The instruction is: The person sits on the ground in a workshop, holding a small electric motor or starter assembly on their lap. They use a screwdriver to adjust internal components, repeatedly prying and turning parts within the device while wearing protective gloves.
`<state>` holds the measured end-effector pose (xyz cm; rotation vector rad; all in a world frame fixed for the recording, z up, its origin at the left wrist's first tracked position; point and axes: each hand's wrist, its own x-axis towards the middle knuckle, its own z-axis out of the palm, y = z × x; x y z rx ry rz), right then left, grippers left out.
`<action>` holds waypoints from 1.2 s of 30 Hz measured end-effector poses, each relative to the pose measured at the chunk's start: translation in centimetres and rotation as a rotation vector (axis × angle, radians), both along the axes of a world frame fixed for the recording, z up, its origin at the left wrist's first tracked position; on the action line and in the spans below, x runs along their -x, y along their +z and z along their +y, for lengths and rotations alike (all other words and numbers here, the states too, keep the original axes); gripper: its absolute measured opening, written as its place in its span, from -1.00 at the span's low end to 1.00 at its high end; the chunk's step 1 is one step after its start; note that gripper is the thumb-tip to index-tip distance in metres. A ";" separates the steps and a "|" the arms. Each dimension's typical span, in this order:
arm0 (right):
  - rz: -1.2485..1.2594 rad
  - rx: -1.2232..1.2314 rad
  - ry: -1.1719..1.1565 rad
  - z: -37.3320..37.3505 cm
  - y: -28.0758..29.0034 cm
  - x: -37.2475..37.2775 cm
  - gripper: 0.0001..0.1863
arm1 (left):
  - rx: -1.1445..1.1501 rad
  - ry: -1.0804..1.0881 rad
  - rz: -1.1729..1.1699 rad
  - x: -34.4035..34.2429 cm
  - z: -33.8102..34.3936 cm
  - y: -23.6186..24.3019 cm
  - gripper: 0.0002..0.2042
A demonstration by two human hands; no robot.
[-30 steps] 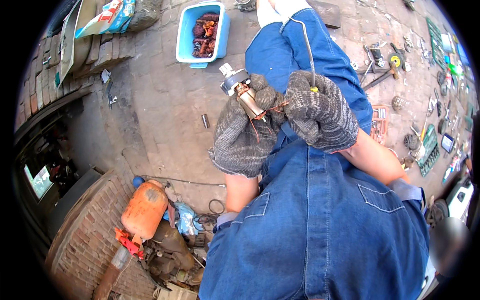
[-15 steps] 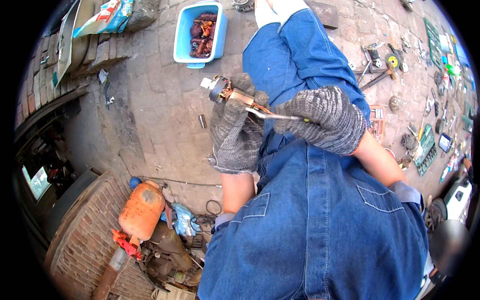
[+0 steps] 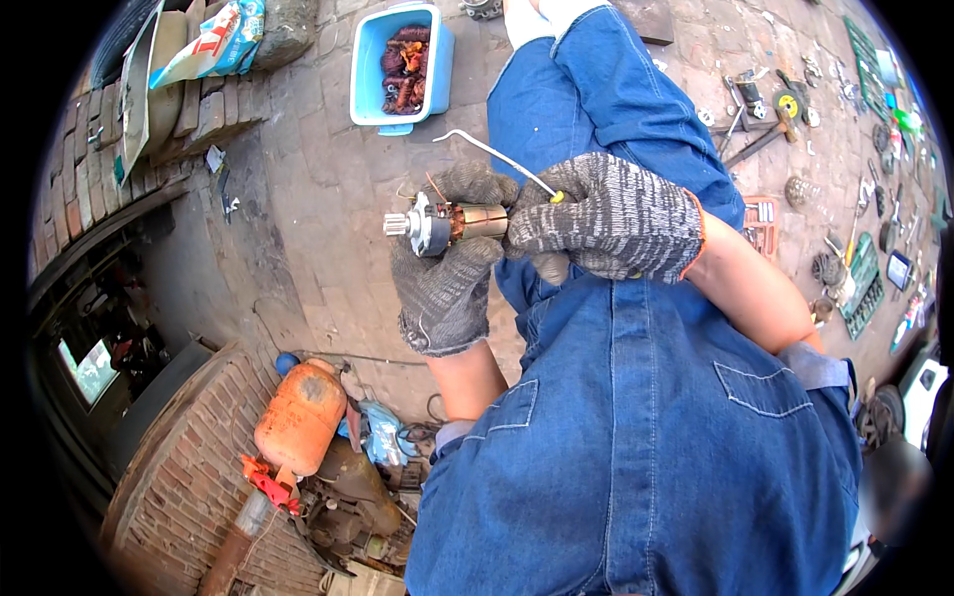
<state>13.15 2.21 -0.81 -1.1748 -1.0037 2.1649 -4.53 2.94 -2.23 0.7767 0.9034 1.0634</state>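
Note:
My left hand (image 3: 442, 288), in a dark grey knitted glove, is closed round a small electric motor part (image 3: 480, 222). A pale toothed end, a dark round section, copper windings and a brass-coloured metal core show on it. Thin wire ends stick up beside the windings. My right hand (image 3: 621, 221), gloved alike, is closed on a thin hooked metal pick (image 3: 502, 157). Its bent tip points up and left, clear of the motor part, and a bit of yellow shows where it enters the fist. The right fingers also meet the core's right end.
A light blue tub (image 3: 444, 74) with reddish-brown wire coils stands on the brick floor ahead. A hammer (image 3: 763, 141), green tool trays (image 3: 867, 298) and scattered parts lie to the right. An orange tank (image 3: 301, 417) sits at lower left near a brick wall (image 3: 179, 452).
The motor part has turned so its toothed end points left and sits lower. The pick has swung up off it, and my right hand has moved left against the core's end.

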 end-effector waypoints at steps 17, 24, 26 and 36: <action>-0.164 -0.480 -0.202 -2.0 -0.4 -0.2 -0.86 | 0.197 -0.077 0.067 0.4 0.0 0.1 -0.55; -0.341 -0.423 -0.219 -2.6 0.4 -0.7 -0.83 | 0.096 0.018 0.041 -1.9 -0.5 0.0 -0.57; -0.645 -0.669 -0.139 -2.7 0.4 -0.9 -0.85 | 0.110 0.040 0.004 -2.3 -0.7 0.1 -0.59; -0.465 -0.583 -0.152 -3.0 -0.1 -3.2 -0.78 | 0.160 -0.007 -0.045 -1.5 0.3 0.3 -0.59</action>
